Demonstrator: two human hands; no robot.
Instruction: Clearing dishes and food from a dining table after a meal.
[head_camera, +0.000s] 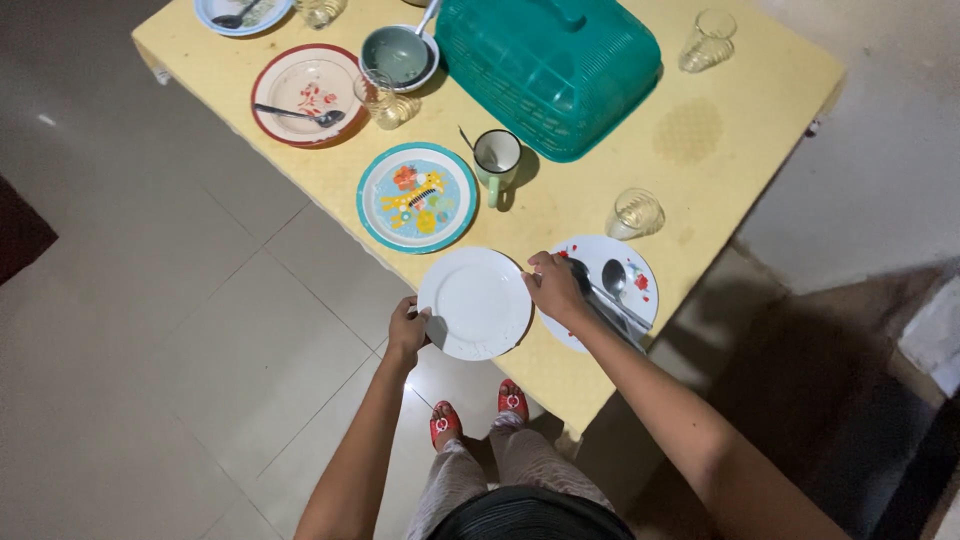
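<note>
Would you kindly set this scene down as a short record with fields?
Surface: yellow table
Left hand: grips the near left rim of the plain white plate
Right hand: grips that plate's right rim
Beside the right hand: white plate with red marks bearing a spoon
Behind: giraffe plate, green-handled mug, clear glass, teal basket cover
Far left: red-rimmed plate with spoon
Floor: pale tiles, red sandals

Plain white plate (476, 300), yellow table (720, 90).
</note>
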